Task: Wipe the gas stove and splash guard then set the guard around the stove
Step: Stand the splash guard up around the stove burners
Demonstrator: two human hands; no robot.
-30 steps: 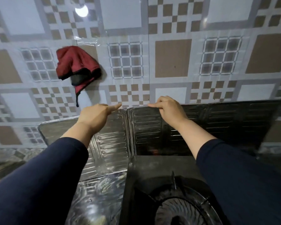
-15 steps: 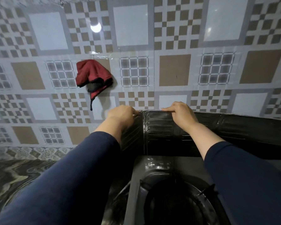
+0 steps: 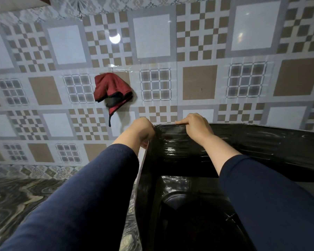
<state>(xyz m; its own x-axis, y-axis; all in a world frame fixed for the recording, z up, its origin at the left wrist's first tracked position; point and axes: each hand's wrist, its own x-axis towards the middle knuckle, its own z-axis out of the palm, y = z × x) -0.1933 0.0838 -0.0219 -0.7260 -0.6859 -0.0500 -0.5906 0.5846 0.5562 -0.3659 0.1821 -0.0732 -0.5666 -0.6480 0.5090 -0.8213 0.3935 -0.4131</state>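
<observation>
Both arms reach forward, left hand (image 3: 141,132) and right hand (image 3: 196,126) curled closed.

Red cloth (image 3: 111,88), checkered brown-grey tiles (image 3: 199,82)

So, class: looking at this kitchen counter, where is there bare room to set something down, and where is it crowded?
Bare room: the marbled countertop left of the splash guard, bordered by the tiled wall behind. Crowded: inside the guard, where the gas stove fills the space, and along its top edge, gripped by the left hand and right hand.

Glossy ribbed metal splash guard (image 3: 225,142); shiny glazed wall tiles (image 3: 199,82).
</observation>
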